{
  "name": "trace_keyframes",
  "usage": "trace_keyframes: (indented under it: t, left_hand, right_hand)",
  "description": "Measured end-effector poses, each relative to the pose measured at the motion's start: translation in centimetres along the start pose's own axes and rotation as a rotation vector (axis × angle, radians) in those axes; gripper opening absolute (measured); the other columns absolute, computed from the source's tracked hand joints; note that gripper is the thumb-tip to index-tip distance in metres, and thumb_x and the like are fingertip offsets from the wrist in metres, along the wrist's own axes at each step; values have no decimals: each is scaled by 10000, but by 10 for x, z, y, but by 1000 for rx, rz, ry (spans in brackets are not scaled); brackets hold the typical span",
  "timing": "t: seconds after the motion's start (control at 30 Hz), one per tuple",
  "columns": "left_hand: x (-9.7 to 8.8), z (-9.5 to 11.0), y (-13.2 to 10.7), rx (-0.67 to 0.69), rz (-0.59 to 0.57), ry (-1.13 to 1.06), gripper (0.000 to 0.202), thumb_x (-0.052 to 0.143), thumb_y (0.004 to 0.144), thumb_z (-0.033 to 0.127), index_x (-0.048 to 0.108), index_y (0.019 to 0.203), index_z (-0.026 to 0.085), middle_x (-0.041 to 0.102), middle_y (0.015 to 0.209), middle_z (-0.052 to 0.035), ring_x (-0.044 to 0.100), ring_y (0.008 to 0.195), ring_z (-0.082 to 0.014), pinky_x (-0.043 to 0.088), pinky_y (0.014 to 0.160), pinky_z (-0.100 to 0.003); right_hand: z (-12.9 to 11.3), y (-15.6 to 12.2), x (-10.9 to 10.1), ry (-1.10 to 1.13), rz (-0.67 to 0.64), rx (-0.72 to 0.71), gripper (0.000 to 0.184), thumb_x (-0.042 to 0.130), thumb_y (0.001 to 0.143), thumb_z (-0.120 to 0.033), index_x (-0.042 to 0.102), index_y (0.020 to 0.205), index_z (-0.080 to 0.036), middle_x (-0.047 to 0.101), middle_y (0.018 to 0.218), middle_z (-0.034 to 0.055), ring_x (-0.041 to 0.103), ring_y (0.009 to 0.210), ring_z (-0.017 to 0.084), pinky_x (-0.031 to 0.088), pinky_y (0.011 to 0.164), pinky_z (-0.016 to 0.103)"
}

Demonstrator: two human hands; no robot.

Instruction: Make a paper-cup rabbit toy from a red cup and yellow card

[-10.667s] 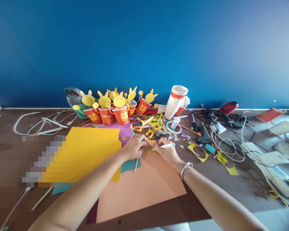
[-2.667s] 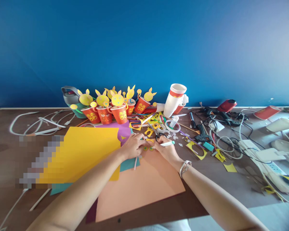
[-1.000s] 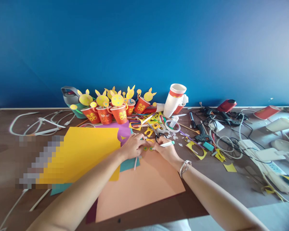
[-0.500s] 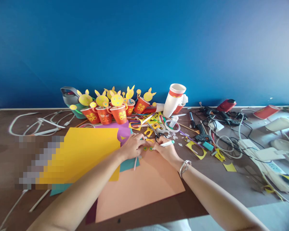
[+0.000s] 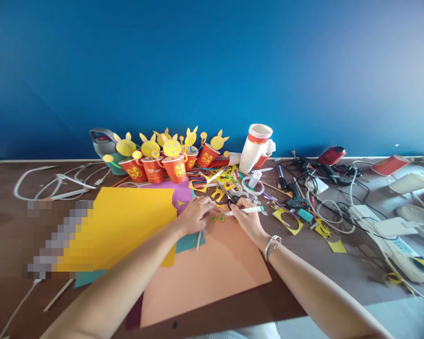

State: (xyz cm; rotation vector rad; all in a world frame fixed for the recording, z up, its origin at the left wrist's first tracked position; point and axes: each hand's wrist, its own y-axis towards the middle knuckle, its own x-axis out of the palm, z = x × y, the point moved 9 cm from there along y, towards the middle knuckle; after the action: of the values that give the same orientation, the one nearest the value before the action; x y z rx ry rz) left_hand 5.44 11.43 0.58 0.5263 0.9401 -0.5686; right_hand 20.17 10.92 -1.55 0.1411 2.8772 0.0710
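My right hand (image 5: 245, 219) grips a white marker (image 5: 252, 210) with a green end, its tip just above the peach paper (image 5: 212, 273). Left of that tip lie two small yellow paper circles, a left circle (image 5: 213, 218) and a right circle (image 5: 221, 219), each with a green mark in its middle. My left hand (image 5: 195, 215) rests beside the left circle, fingers curled and pressed together; what they hold, if anything, is hidden. Black-handled scissors (image 5: 230, 201) lie just behind my right hand.
Red paper cups (image 5: 175, 169) with yellow rabbit faces stand along the wall, beside stacked white cups (image 5: 252, 150). Yellow card (image 5: 127, 221) lies left. Paper scraps (image 5: 288, 221), a glue gun (image 5: 297, 197), cables and a power strip (image 5: 399, 245) spread to the right.
My right hand has drawn the marker up and to the right, off the right yellow circle. My left hand stays almost where it was.
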Motion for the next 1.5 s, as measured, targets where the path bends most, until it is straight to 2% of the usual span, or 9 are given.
trace_keyframes:
  t: [0.13, 0.27, 0.33, 0.57, 1.1, 1.5]
  left_hand:
    - [-6, -5, 0, -33, 84, -41, 235, 449, 827, 142, 595, 1001, 204, 618, 937, -33, 574, 931, -193, 402, 849, -340]
    - [-6, -9, 1, -75, 106, -28, 116, 493, 861, 248, 594, 887, 197, 612, 897, -30, 586, 905, -192, 409, 816, -332]
    - [-4, -10, 1, -93, 93, -25, 111, 519, 855, 266, 606, 861, 198, 608, 899, -31, 589, 907, -193, 409, 809, -333]
    - [-3, -11, 1, -115, 67, -29, 112, 547, 792, 182, 650, 828, 207, 607, 903, -31, 597, 914, -201, 409, 827, -342]
    - [-2, -12, 1, -120, 60, -44, 133, 537, 774, 176, 657, 822, 205, 610, 907, -40, 595, 925, -210, 409, 827, -356]
    - [-1, -13, 1, -123, 53, -33, 129, 537, 765, 165, 645, 824, 205, 612, 921, -40, 597, 929, -216, 404, 824, -365]
  right_hand:
    - [-15, -5, 2, -23, 17, -123, 313, 559, 762, -372, 362, 574, -217, 411, 500, -54, 352, 471, 92, 275, 448, 225]
    - [-15, -7, 22, -46, -109, -117, 294, 599, 733, -357, 384, 594, -213, 386, 523, -63, 302, 483, 87, 240, 435, 221]
    - [-11, -6, 28, -54, -146, -87, 276, 605, 728, -367, 409, 611, -211, 405, 530, -60, 309, 481, 87, 244, 431, 220]
    - [-9, -4, 28, -82, -119, -97, 290, 584, 731, -388, 404, 588, -211, 462, 535, -38, 368, 507, 102, 289, 451, 219]
    - [-5, -4, 29, -137, -122, -103, 280, 582, 735, -370, 393, 596, -217, 431, 532, -50, 364, 513, 107, 279, 452, 222]
    - [-6, -6, 34, -107, -170, -87, 270, 591, 726, -372, 409, 606, -213, 480, 555, -38, 363, 509, 102, 271, 450, 222]
